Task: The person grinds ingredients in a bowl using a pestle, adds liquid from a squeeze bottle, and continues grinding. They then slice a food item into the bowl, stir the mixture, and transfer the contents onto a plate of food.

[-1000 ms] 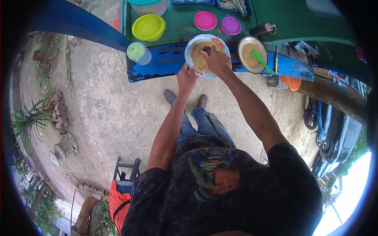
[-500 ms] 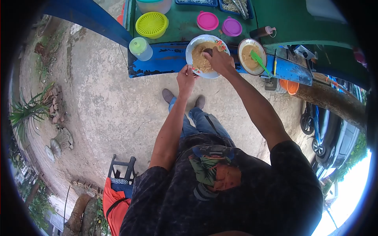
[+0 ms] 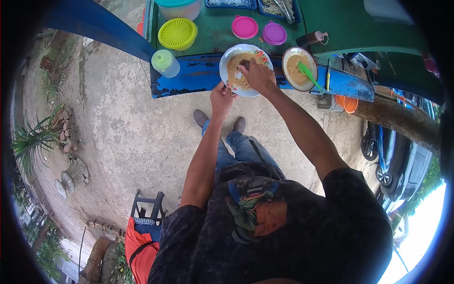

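A white floral plate (image 3: pixel 225 61) smeared with tan sauce (image 3: pixel 235 71) is at the counter's front edge. My left hand (image 3: pixel 221 98) grips its near-left rim, fingers closed. Over the plate, my right hand (image 3: pixel 257 76) is closed around a dark, rounded tool that looks like a pestle (image 3: pixel 244 63), pressed to the sauce; most of it is hidden by the hand. Just right of the plate sits a brown-rimmed bowl (image 3: pixel 285 60) of similar sauce, with a green spatula (image 3: pixel 307 72) resting in it.
Behind the plate are a yellow-lidded container (image 3: pixel 178 34), a pink lid (image 3: pixel 244 27), a purple lid (image 3: pixel 275 33) and a dark bottle (image 3: pixel 309 39). A green-lidded jar (image 3: pixel 165 63) stands left on the blue counter edge (image 3: pixel 189 78). Noodle trays (image 3: pixel 280 8) lie farther back.
My right hand has shifted slightly within the plate, working the pestle through the sauce; a pale bare patch of plate now shows beside it. The view has moved a little. My left hand keeps its hold.
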Demonstrator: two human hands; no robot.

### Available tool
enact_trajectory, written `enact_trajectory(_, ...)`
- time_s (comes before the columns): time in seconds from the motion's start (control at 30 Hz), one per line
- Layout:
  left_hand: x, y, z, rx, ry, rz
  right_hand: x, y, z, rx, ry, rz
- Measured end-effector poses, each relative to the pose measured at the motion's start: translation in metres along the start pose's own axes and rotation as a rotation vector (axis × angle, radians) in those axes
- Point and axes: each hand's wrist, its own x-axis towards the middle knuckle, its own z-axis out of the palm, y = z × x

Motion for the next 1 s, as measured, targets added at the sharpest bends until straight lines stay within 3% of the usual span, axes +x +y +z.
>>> enact_trajectory(0.03,-0.012,-0.007,0.001,0.002,-0.001,-0.024,0.0,-0.001,0.002,0.043,-0.004,0.064)
enact_trajectory(0.1,0.0,0.003,-0.001,0.011,0.002,-0.014,-0.028,0.004,0.019,-0.006,0.019,-0.079)
enact_trajectory(0.3,0.01,0.002,-0.004,-0.023,-0.055,0.007,0.006,0.006,0.008,0.037,0.047,0.058)
enact_trajectory(0.37,0.004,-0.002,-0.004,-0.001,0.003,-0.034,-0.025,0.017,0.036,-0.06,0.179,-0.15)
enact_trajectory(0.4,0.004,-0.001,-0.004,-0.076,-0.007,-0.043,-0.017,0.001,0.003,0.026,-0.068,0.065)
enact_trajectory(0.5,0.008,-0.007,-0.012,-0.033,-0.072,-0.034,0.0,-0.005,-0.005,0.068,-0.069,0.093)
enact_trajectory(0.57,0.007,-0.004,-0.007,-0.04,-0.053,-0.034,-0.027,0.003,0.018,-0.004,-0.011,-0.008)
enact_trajectory(0.63,0.014,0.0,-0.009,-0.047,-0.02,-0.047,-0.009,0.002,0.006,0.058,-0.014,0.131)
enact_trajectory(0.7,0.007,-0.003,-0.013,-0.094,-0.108,-0.042,0.011,-0.005,-0.003,0.088,-0.046,0.18)
enact_trajectory(0.77,0.009,0.002,-0.011,-0.051,-0.096,-0.027,-0.021,-0.012,0.013,0.035,-0.033,0.094)
enact_trajectory(1.0,0.006,0.001,-0.013,-0.068,-0.089,-0.098,-0.022,-0.009,0.013,0.078,-0.019,0.123)
